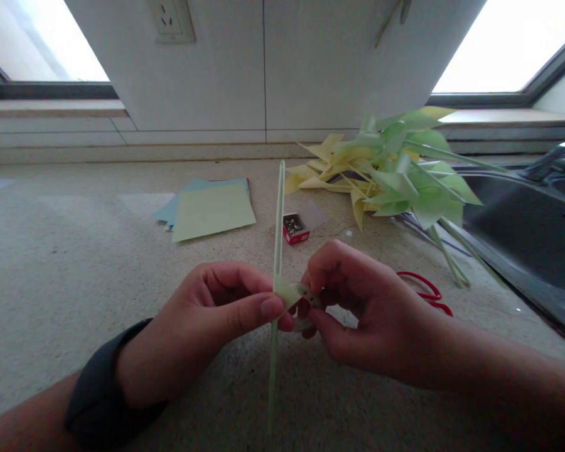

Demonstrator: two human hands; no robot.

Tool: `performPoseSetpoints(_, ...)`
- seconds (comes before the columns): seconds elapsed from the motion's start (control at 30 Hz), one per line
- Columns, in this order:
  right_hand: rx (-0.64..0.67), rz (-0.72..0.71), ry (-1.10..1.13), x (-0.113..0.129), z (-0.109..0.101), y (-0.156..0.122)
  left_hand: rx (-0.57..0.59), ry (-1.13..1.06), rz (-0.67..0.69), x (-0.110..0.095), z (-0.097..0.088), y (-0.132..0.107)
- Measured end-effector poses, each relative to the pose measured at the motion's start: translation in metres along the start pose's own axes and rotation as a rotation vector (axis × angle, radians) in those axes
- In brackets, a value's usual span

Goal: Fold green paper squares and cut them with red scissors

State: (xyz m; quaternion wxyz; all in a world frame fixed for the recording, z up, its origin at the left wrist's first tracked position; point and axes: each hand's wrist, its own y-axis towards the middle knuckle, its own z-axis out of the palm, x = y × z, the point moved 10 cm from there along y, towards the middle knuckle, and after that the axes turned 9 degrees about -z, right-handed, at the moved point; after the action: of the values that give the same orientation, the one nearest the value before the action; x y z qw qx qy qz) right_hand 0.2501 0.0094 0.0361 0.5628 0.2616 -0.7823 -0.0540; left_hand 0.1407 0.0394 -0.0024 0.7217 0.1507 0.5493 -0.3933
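My left hand (207, 326) pinches a long pale green straw (277, 213) between thumb and fingers, with a small folded piece of green paper (287, 292) at the pinch. The straw stands nearly upright over the stone counter (75, 251). My right hand (358, 307) is closed beside it, fingers pinching a small pale object (308, 301) against the paper; I cannot make out what it is. A dark band wraps my left wrist.
A pile of yellow and green paper pinwheels (390, 176) lies at the back right. A small red box of metal pins (295, 227) and a stack of coloured paper sheets (211, 210) sit behind. Red-handled scissors (426, 292) lie right of my hand. A sink (522, 232) opens at right.
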Motion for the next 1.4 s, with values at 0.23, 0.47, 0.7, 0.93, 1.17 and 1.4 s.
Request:
performPoseSetpoints(0.23,0.033,0.032,0.055,-0.005,0.003,-0.001,0.034,-0.074,-0.001,0.001,0.004,0.001)
performPoseSetpoints(0.47,-0.090,-0.006,0.028,-0.002,-0.010,0.002,0.004,-0.091,0.053,-0.007,0.001,0.002)
performPoseSetpoints(0.7,-0.078,-0.038,0.005,0.002,-0.010,0.001,0.001,-0.098,0.060,-0.006,0.002,0.001)
performPoseSetpoints(0.93,-0.043,-0.060,-0.050,0.004,-0.009,0.001,0.032,-0.092,0.045,-0.005,0.004,0.002)
performPoseSetpoints(1.17,-0.056,-0.100,-0.031,0.008,-0.010,0.001,0.044,-0.098,0.031,-0.005,0.006,0.000)
performPoseSetpoints(1.4,-0.071,-0.097,-0.072,0.016,-0.012,0.004,0.036,-0.092,0.025,-0.003,0.006,0.001)
